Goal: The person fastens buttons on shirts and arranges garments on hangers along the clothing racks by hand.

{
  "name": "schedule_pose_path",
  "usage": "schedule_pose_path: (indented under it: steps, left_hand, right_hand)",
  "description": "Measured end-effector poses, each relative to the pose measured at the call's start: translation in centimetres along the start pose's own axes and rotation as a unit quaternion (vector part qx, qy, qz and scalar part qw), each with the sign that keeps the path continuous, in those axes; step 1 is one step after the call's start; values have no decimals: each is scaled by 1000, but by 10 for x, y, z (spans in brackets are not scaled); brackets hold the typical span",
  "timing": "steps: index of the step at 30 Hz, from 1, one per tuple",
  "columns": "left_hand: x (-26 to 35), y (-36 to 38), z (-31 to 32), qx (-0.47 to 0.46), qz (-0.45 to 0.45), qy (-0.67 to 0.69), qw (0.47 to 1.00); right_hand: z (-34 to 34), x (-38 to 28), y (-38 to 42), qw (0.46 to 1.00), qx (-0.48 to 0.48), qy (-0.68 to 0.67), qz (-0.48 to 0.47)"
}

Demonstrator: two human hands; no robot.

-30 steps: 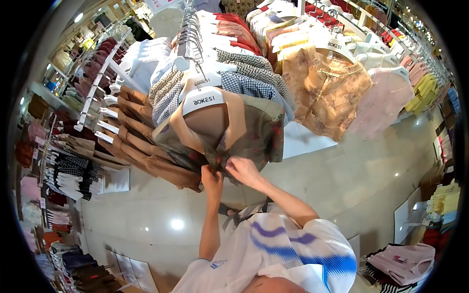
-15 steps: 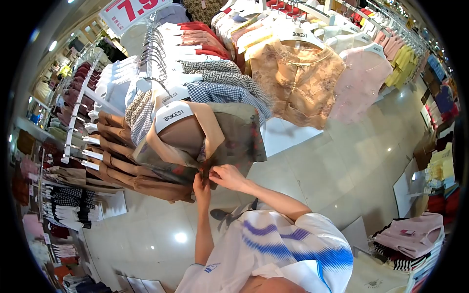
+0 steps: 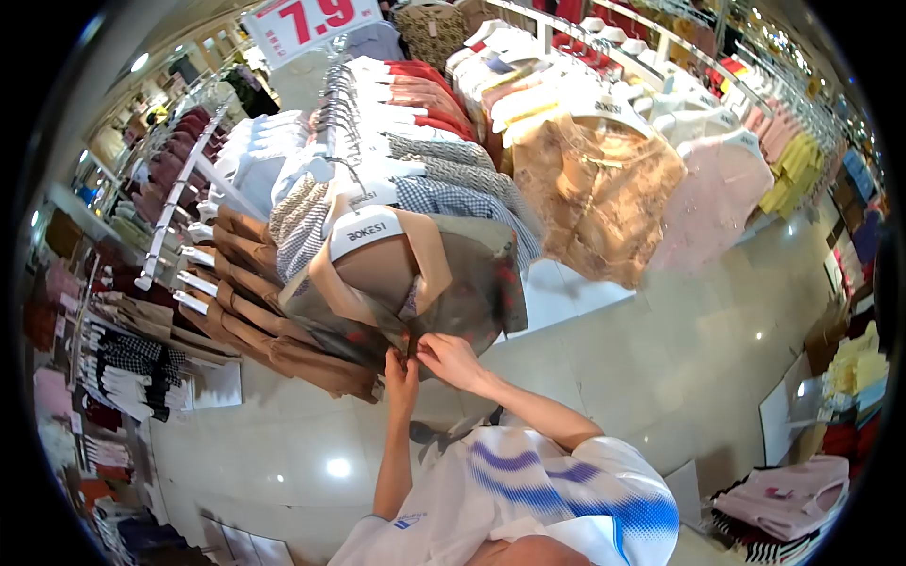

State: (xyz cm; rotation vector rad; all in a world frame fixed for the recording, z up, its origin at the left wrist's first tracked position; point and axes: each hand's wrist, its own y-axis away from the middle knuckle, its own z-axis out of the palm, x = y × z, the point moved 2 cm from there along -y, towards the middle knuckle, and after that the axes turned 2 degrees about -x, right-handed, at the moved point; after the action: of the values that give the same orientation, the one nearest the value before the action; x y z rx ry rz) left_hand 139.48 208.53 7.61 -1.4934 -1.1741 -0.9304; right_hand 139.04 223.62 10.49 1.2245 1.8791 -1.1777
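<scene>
A grey-brown collared shirt (image 3: 477,278) with dark red flower marks hangs at the front end of the rack. Its tan collar (image 3: 433,257) spreads open around a white hanger (image 3: 368,232) lettered BOKESI. Below the collar, my left hand (image 3: 401,375) pinches the shirt's front edge, fingers pointing up. From the right, my right hand (image 3: 450,359) closes its fingertips on the same front edge, close beside the left. Whatever small part lies between the fingertips is hidden.
Brown garments (image 3: 283,325) hang on the left, beside a white rack bar (image 3: 185,203). Checked shirts (image 3: 444,200) hang behind. A gold floral top (image 3: 590,193) and a pale pink top (image 3: 713,193) are at the right. A 7.9 price sign (image 3: 316,26) stands above.
The view has shifted, so the racks sit farther right. Both hands remain together at the shirt front, now slightly lower on it, still pinching the fabric.
</scene>
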Motion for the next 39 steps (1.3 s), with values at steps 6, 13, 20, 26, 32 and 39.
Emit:
schedule_pose_path:
  steps: [6, 13, 20, 26, 32, 39]
  left_hand:
    - [-12, 4, -2, -40, -35, 45, 998]
    - [-10, 5, -6, -75, -12, 53, 996]
    - [3, 8, -7, -104, -11, 78, 991]
    - [6, 10, -8, -93, -68, 188, 975]
    - [10, 8, -16, -133, -85, 185, 970]
    - [10, 8, -22, -131, -96, 201, 966]
  right_hand:
    - [1, 8, 1, 999, 4, -31, -23]
    - [-2, 3, 5, 999, 0, -10, -40]
    - [-3, -3, 7, 999, 11, -1, -52]
    - [-15, -9, 0, 997, -48, -39, -48]
    - [-14, -1, -4, 994, -92, -49, -40]
    - [-13, -1, -10, 989, -128, -64, -24]
